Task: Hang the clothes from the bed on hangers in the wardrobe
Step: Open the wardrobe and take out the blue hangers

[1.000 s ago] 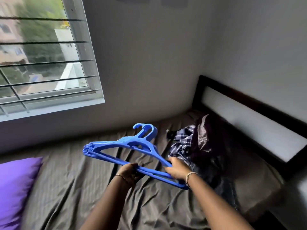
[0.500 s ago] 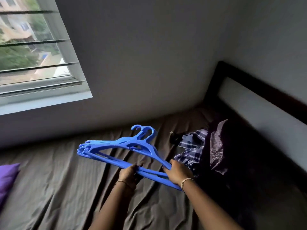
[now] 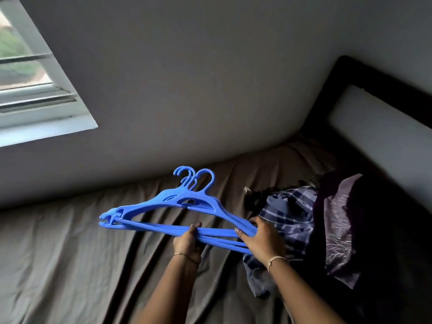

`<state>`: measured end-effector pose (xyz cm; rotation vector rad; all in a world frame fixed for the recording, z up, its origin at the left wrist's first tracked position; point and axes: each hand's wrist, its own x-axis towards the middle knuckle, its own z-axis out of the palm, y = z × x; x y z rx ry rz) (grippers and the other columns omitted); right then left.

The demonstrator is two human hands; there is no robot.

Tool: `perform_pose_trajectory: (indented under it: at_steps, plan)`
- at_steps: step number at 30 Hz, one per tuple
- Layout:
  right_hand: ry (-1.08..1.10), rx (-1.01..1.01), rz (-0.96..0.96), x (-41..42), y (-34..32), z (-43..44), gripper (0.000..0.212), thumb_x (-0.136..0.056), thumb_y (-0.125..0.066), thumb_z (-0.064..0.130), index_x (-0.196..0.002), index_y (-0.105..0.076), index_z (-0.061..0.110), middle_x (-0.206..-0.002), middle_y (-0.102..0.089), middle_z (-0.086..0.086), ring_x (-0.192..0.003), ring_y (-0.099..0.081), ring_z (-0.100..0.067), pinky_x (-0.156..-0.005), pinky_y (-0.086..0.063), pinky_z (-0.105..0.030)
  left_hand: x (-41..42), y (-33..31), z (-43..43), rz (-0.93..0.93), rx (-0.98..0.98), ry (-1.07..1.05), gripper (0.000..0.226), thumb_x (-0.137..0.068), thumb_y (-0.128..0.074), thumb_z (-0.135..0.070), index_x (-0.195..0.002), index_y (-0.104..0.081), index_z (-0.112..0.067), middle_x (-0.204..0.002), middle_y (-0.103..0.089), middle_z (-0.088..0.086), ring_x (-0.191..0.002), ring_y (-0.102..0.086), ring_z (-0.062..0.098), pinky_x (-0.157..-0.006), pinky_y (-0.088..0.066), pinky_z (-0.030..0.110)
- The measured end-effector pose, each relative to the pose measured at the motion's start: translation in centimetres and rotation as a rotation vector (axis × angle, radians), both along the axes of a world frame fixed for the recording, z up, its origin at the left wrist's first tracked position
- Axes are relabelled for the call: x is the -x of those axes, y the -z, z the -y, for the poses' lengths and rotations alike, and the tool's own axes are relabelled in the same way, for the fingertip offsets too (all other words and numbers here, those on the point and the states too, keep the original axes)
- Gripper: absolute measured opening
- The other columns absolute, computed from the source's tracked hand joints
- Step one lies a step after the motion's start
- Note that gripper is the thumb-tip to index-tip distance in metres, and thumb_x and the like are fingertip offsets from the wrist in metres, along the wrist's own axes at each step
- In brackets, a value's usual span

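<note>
A bundle of blue plastic hangers [image 3: 163, 204] hovers flat above the bed, hooks pointing away from me. My left hand [image 3: 187, 242] grips the bottom bars near their middle. My right hand [image 3: 264, 239] holds the bundle's right end, fingers curled round the bars. A pile of clothes lies on the bed just right of my hands: a blue checked shirt [image 3: 289, 220], a shiny purple garment [image 3: 339, 230] and something dark behind them. The wardrobe is not in view.
The bed [image 3: 58, 265] has a wrinkled grey-brown sheet. A dark headboard [image 3: 374, 85] with a pale panel stands at the right. A grey wall runs along the bed's far side, with a white-framed window [image 3: 35, 108] at the upper left.
The view has swung right and tilted, so the purple pillow and most of the window left the frame. The hangers' hooks have spread apart a little. Both hands keep their hold.
</note>
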<state>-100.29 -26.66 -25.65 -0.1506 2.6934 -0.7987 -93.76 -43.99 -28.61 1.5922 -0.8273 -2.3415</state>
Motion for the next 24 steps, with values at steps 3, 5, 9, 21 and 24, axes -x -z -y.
perform_pose_trajectory:
  at_steps: [3,5,9,21,24]
  plan:
    - [0.153,0.072,-0.014,2.6,2.8,0.8,0.068,-0.071,-0.077,0.052,-0.126,-0.055,0.019,-0.125,-0.058,-0.005,-0.117,-0.053,-0.027,-0.097,-0.044,-0.036,3.3,2.0,0.2,0.009,-0.028,-0.069,0.018,-0.097,-0.05,-0.007,-0.08,-0.057,-0.011,-0.073,-0.067,0.002,-0.042,-0.061,0.01,-0.044,-0.05,0.026]
    - [0.283,0.172,0.029,4.2,4.7,1.3,0.075,-0.069,-0.083,0.04,-0.131,-0.051,0.011,-0.128,-0.055,-0.011,-0.119,-0.053,-0.03,-0.101,-0.044,-0.039,5.3,3.3,0.3,0.005,-0.051,-0.109,0.022,-0.097,-0.048,-0.004,-0.077,-0.057,-0.009,-0.064,-0.065,0.003,-0.037,-0.059,0.009,-0.038,-0.048,0.024]
    - [0.546,0.428,0.139,6.6,7.9,1.7,0.054,-0.074,-0.081,0.014,-0.12,-0.052,0.008,-0.116,-0.063,-0.013,-0.101,-0.064,-0.029,-0.088,-0.055,-0.042,8.4,6.5,0.7,0.002,-0.09,-0.177,0.008,-0.097,-0.05,-0.004,-0.093,-0.057,-0.006,-0.062,-0.068,0.003,-0.051,-0.063,0.017,-0.034,-0.048,0.027]
    - [0.736,0.64,0.19,12.3,12.7,1.6,0.046,-0.083,-0.068,-0.003,-0.121,-0.05,0.016,-0.098,-0.062,-0.004,-0.066,-0.06,-0.011,-0.068,-0.058,-0.04,13.3,11.4,-0.1,0.039,-0.088,-0.091,0.017,-0.098,-0.052,-0.028,-0.103,-0.052,-0.012,-0.08,-0.059,0.009,-0.046,-0.062,0.017,-0.047,-0.054,0.032]
    - [0.792,0.636,0.213,11.8,13.5,1.5,0.044,-0.075,-0.075,-0.003,-0.109,-0.05,0.011,-0.092,-0.065,-0.009,-0.069,-0.065,-0.02,-0.074,-0.059,-0.048,12.1,11.3,-1.1,0.037,-0.212,0.001,0.036,-0.101,-0.043,-0.035,-0.128,-0.046,-0.011,-0.118,-0.052,0.016,-0.096,-0.061,0.036,-0.087,-0.044,0.048]
